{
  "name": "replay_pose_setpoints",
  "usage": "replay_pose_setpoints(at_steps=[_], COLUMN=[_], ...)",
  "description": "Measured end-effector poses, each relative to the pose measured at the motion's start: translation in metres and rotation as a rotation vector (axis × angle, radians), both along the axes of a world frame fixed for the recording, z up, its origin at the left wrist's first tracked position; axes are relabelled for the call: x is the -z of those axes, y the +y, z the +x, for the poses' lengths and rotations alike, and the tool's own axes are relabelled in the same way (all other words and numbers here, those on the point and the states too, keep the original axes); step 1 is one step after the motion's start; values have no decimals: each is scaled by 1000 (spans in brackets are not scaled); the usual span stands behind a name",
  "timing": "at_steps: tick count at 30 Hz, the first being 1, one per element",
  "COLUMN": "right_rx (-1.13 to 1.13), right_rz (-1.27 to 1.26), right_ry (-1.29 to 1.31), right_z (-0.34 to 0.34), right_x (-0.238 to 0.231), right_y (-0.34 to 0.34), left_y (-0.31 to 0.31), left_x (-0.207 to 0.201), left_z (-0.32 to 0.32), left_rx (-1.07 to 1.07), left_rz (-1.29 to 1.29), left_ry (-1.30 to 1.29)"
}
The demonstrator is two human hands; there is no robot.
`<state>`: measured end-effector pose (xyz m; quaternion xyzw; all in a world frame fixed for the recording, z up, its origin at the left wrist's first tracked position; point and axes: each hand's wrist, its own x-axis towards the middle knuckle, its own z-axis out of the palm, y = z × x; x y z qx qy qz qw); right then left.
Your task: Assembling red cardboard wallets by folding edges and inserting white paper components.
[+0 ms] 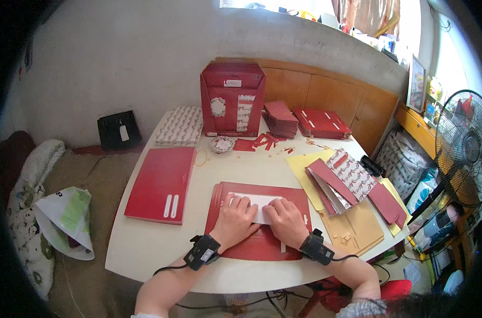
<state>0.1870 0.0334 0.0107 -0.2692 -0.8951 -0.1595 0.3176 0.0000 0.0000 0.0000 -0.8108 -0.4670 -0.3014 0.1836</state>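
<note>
Forearms (164,289) span table edge (241,291) (room leftward), hands (234,220) (288,218) on white paper (261,214).

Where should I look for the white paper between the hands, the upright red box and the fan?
White paper (260,214): head view, its exposed middle.
Upright red box (230,108): head view, its front face.
Fan (460,151): head view, middle of its grille.

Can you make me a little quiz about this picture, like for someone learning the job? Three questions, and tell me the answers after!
1. Pick one: what colour is the paper between the left hand and the right hand? A) green B) white C) black
2. True or false: the tall red box stands on the table.
3. Fill the gap: the black fan is to the ____ of the table.

Key: 1. B; 2. true; 3. right
</note>
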Motion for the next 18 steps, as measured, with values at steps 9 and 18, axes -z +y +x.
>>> replay_pose_setpoints(at_steps=[9,18], right_rx=[-100,-133], right_rz=[-209,-426], right_ry=[-155,-256], right_z=[4,11], right_x=[-3,-22], right_y=[-21,-38], left_y=[-12,-34], left_x=[7,-18], left_z=[-4,-5], left_rx=[48,126], left_rz=[-1,-244], left_ry=[147,154])
